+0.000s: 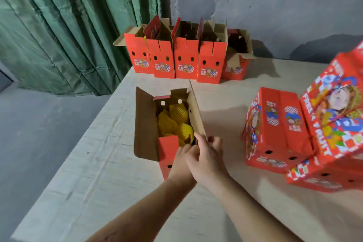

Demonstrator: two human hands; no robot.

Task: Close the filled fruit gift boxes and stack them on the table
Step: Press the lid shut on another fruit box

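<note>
An open red gift box (146,124) stands in the middle of the table, its long brown flaps raised. Yellow net-wrapped fruit (174,122) fills it. My right hand (209,160) pinches the near end of the box's right long flap (196,112). Partly hidden under it, my left hand (181,160) has its fingers curled on the box's near end, beside an upright red end flap (168,144). Closed red boxes sit at the right: one lies alone (275,129), and a tilted box (334,112) rests on another (322,178).
Several open red boxes (184,59) stand in a row at the table's far edge against the grey wall. The table (98,163) carries a pale cloth, and its left edge drops to a grey floor. A green curtain (68,25) hangs at the left.
</note>
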